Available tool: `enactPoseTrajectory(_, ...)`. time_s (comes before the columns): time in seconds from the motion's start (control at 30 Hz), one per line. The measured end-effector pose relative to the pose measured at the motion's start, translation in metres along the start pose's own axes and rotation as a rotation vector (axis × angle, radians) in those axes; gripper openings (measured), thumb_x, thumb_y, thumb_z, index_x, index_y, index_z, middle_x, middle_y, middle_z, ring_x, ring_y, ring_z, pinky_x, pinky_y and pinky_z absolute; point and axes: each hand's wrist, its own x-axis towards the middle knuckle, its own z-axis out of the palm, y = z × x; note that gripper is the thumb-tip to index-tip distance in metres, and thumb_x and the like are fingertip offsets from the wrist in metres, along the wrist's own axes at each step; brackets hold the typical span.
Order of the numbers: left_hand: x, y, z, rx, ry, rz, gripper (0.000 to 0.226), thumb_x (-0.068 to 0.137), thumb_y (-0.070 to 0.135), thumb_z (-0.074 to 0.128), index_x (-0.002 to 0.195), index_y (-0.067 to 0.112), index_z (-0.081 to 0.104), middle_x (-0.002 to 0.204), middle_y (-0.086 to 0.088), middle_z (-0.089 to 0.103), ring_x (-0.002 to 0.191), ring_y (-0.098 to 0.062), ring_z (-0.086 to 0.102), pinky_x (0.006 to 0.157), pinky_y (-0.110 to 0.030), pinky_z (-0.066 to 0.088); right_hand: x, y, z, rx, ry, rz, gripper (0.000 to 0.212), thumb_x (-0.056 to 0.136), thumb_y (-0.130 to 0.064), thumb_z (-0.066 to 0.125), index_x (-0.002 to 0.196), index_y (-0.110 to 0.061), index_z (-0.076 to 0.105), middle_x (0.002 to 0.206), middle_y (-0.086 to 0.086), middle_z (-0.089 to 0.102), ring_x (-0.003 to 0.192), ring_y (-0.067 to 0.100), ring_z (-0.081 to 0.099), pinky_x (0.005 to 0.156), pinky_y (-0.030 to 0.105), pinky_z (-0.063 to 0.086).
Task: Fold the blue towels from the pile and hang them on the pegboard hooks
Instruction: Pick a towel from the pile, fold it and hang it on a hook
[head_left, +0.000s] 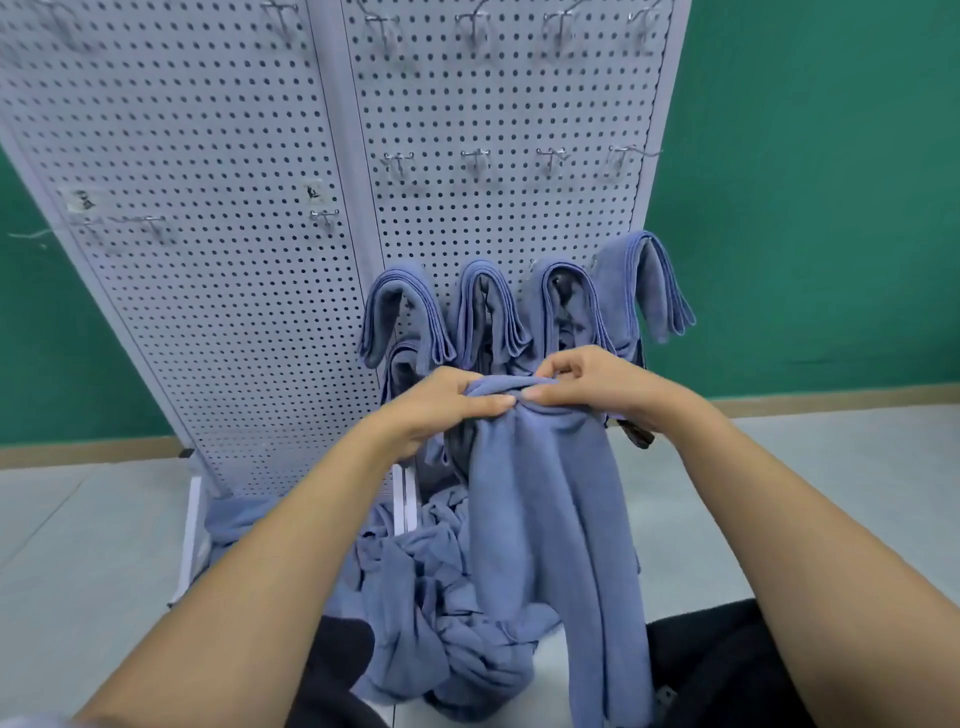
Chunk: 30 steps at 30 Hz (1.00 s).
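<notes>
A blue towel (550, 519) hangs down in front of me, gathered at its top edge. My left hand (436, 410) pinches that edge from the left and my right hand (592, 384) pinches it from the right, thumbs nearly touching. Below lies a crumpled pile of blue towels (431, 587) on the floor at the foot of the white pegboard (234, 208). Several folded blue towels (483, 312) hang side by side on hooks along the lower right panel, just behind my hands. A further folded towel (402, 364) hangs lower at the left, partly hidden by my left hand.
Bare metal hooks (475, 158) run in rows across the upper right panel, and a few more hooks (324, 215) sit on the left panel. A green wall (831, 208) stands behind. My dark-clad knees (727, 665) frame the pile on the grey floor.
</notes>
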Motion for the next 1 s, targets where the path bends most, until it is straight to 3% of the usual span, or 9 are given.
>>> enactPoseTrajectory(0.13,-0.004,-0.001,-0.014,-0.359,0.01,-0.04,0.018,0.095,0.007,0.053,0.101,0.006,0.069,0.083,-0.003,0.073,0.077,-0.011,0.067,0.065,-0.019,0.052,-0.004,0.013,-0.013,-0.317,-0.11,0.086,0.027,0.08,-0.017,0.076,0.064,-0.01,0.056,0.057,-0.001,0.048,0.052,0.009,0.043,0.049,0.016,0.038)
enactPoseTrajectory(0.2,-0.006,-0.002,-0.015,-0.326,-0.048,-0.114,0.017,0.092,0.013,0.055,0.102,0.008,0.068,0.082,-0.003,0.074,0.072,-0.009,0.068,0.061,-0.019,0.052,-0.001,0.012,-0.014,-0.438,0.054,0.032,0.026,0.079,-0.016,0.076,0.06,-0.021,0.058,0.053,-0.007,0.05,0.044,0.003,0.041,0.049,0.018,0.038)
enactPoseTrajectory(0.27,-0.008,-0.005,-0.013,-0.189,-0.192,-0.19,0.034,0.086,0.031,0.064,0.116,0.016,0.065,0.104,-0.008,0.073,0.088,-0.014,0.068,0.076,-0.024,0.054,0.004,0.005,-0.009,-0.466,0.232,-0.059,0.022,0.078,-0.019,0.074,0.062,-0.028,0.061,0.053,-0.008,0.05,0.045,0.004,0.041,0.05,0.017,0.036)
enactPoseTrajectory(0.4,-0.007,-0.002,0.002,-0.043,-0.311,-0.339,0.056,0.073,0.044,0.073,0.118,0.011,0.061,0.117,-0.012,0.068,0.105,-0.02,0.066,0.098,-0.036,0.05,0.012,-0.014,0.016,-0.153,0.332,-0.26,0.01,0.082,-0.007,0.065,0.078,-0.015,0.068,0.061,0.003,0.062,0.052,0.008,0.057,0.055,0.015,0.049)
enactPoseTrajectory(0.57,0.0,-0.005,0.014,-0.241,-0.18,-0.362,0.023,0.085,0.017,0.068,0.104,0.003,0.065,0.105,-0.013,0.07,0.1,-0.027,0.065,0.101,-0.04,0.048,0.022,-0.03,0.038,0.119,0.262,-0.393,0.021,0.092,-0.006,0.059,0.109,-0.016,0.065,0.104,0.003,0.07,0.098,0.011,0.066,0.086,0.021,0.053)
enactPoseTrajectory(0.67,-0.004,-0.005,0.006,-0.608,-0.083,-0.272,0.008,0.09,0.014,0.058,0.087,0.01,0.064,0.091,-0.012,0.066,0.083,-0.023,0.062,0.091,-0.036,0.049,0.026,-0.022,0.035,0.216,0.295,-0.288,0.023,0.092,-0.008,0.059,0.112,-0.02,0.059,0.101,0.007,0.069,0.09,0.014,0.066,0.083,0.027,0.055)
enactPoseTrajectory(0.77,-0.009,-0.002,-0.006,-0.868,0.07,-0.117,0.021,0.089,0.013,0.055,0.068,0.014,0.059,0.077,-0.006,0.059,0.07,-0.017,0.058,0.077,-0.03,0.048,0.021,-0.006,0.026,0.211,0.405,-0.132,0.003,0.092,-0.017,0.062,0.094,-0.018,0.06,0.088,0.009,0.066,0.077,0.018,0.062,0.079,0.038,0.055)
enactPoseTrajectory(0.87,-0.015,0.007,-0.01,-0.994,0.168,0.005,0.017,0.082,0.011,0.053,0.066,0.015,0.053,0.071,-0.001,0.053,0.066,-0.014,0.054,0.067,-0.025,0.046,0.012,0.006,0.019,0.232,0.362,0.019,0.022,0.093,-0.032,0.059,0.096,-0.01,0.06,0.094,0.009,0.064,0.076,0.015,0.058,0.073,0.029,0.052)
enactPoseTrajectory(1.0,-0.019,0.016,-0.009,-1.028,0.151,0.105,0.013,0.068,0.013,0.054,0.056,0.017,0.05,0.063,0.001,0.048,0.063,-0.014,0.047,0.067,-0.026,0.039,0.004,0.016,0.017,0.337,0.171,0.155,0.046,0.091,-0.053,0.053,0.11,-0.013,0.065,0.114,0.003,0.064,0.1,0.014,0.061,0.088,0.03,0.051)
